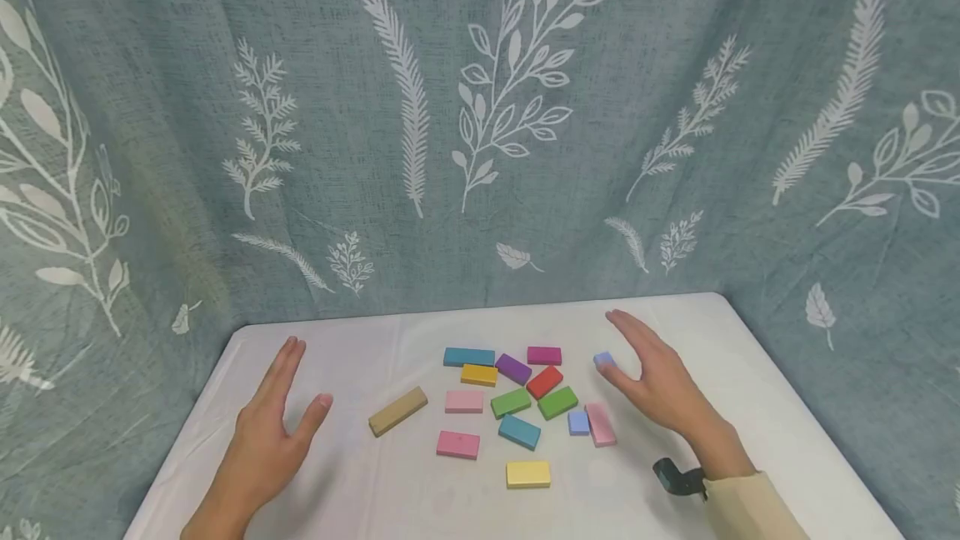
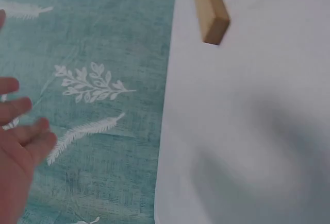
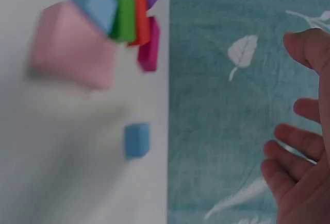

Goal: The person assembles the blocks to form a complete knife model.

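Note:
My left hand [image 1: 262,436] is held over the table's left side with straight fingers and the thumb apart, holding nothing; the tan block [image 1: 398,412] lies to its right. In the left wrist view the hand [image 2: 20,147] is at the left edge, apart from the tan block [image 2: 211,13]. My right hand [image 1: 670,386], also empty with fingers extended, is over the right side, its thumb tip overlapping a small blue block [image 1: 603,358] in the head view. The right wrist view shows a gap between that hand [image 3: 304,131] and the small blue block [image 3: 137,140].
Several coloured blocks lie in a loose group mid-table, among them a yellow one [image 1: 528,474] nearest the front, a red one [image 1: 544,382] and a pink one [image 1: 600,424] at the right. A patterned curtain [image 1: 480,123] hangs behind and beside the white table [image 1: 390,507].

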